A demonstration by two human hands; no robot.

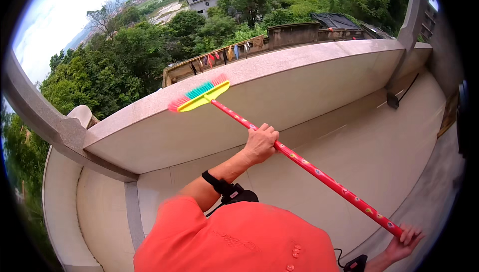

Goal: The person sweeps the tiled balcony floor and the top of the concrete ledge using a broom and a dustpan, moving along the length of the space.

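Observation:
A broom with a red patterned handle (318,173) runs diagonally in front of me. My left hand (262,143) is wrapped around the handle nearer the head. Down at the lower right, my right hand (406,239) grips the handle's end. The yellow-green broom head (204,97) lies over the edge of a pinkish stone ledge (284,60), which caps a balcony parapet wall (239,107). Its pink and teal bristles (199,90) face outward over the ledge top; whether they press on the stone I cannot tell.
A long-handled black dustpan (393,100) stands on the tiled floor (359,137) at the far right. Stone columns (73,133) rise at both ends of the parapet. Beyond it, small cloths (230,53) hang along a lower wall, with trees behind.

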